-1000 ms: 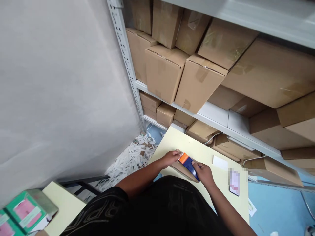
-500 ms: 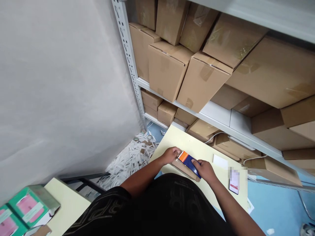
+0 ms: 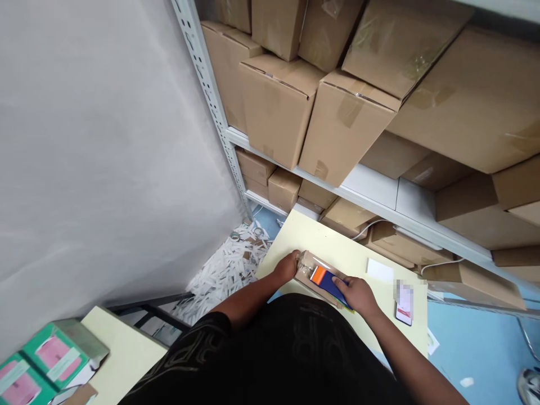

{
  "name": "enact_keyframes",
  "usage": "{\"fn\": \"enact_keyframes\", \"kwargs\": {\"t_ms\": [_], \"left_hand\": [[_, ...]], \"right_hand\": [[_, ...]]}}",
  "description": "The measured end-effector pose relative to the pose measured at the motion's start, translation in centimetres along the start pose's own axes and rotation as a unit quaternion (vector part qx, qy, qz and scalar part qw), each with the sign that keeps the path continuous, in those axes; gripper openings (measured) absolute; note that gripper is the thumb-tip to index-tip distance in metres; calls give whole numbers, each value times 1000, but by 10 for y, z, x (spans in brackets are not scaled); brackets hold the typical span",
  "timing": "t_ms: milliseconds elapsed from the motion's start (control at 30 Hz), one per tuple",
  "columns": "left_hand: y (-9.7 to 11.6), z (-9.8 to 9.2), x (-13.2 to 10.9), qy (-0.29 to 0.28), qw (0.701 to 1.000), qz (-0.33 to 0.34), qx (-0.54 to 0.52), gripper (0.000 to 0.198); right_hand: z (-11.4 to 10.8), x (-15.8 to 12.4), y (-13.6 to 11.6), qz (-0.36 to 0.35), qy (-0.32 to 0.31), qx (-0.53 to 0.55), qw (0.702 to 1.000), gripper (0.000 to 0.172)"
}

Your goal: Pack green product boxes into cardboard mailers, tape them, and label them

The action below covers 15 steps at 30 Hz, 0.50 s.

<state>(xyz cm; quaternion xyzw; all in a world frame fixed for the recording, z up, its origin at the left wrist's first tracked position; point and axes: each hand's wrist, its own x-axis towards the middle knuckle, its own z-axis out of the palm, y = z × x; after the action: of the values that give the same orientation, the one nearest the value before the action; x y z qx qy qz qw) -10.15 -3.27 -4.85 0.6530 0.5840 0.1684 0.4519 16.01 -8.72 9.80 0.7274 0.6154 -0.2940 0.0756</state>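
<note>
A long brown cardboard box (image 3: 310,261) lies on the pale yellow table (image 3: 278,247) close to my body. My left hand (image 3: 288,266) grips its left end, where crumpled clear plastic (image 3: 305,266) shows; the fingertips are partly hidden. In my right hand (image 3: 355,295) is a flat dark blue packet (image 3: 329,282) with an orange and white end, pinched under the thumb. The packet is over the box, its orange end pointing toward the plastic. Whether it touches the box I cannot tell.
A phone (image 3: 404,312) and a white sheet (image 3: 379,269) lie to the right on the table. Shelving with cardboard cartons (image 3: 278,107) rises behind. Paper scraps (image 3: 228,264) cover the floor at left. Green boxes (image 3: 63,351) stand on another table.
The blue packet has shifted right and slightly down with my right hand, uncovering more of the box and the clear plastic. My left hand has moved slightly left at the box's end.
</note>
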Motion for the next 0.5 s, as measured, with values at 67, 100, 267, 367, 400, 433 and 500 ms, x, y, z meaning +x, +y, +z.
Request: {"fn": "enact_keyframes", "kwargs": {"t_ms": [67,100,267,367,400,433,500], "left_hand": [[1,2,7,-9,1000,-9,13,41],[0,0,10,-15,1000,-16,17,42],[-9,-5,22,-62,996,-70,-1,29],[-12,2,28,-71,990,-123,-18,28],[-12,5,30,-66,988,-138,-20,26],[-12,8,33,-58,987,-151,-22,23],[-11,11,38,-37,986,-162,-31,17]], "right_hand": [[0,2,1,8,1,8,1000,64],[0,3,1,12,1,14,1000,64],[-1,5,1,18,0,21,1000,66],[-1,5,0,16,2,23,1000,67],[-1,5,-1,15,3,22,1000,66],[-1,5,-1,14,3,19,1000,65],[-1,5,-1,15,4,11,1000,64]]}}
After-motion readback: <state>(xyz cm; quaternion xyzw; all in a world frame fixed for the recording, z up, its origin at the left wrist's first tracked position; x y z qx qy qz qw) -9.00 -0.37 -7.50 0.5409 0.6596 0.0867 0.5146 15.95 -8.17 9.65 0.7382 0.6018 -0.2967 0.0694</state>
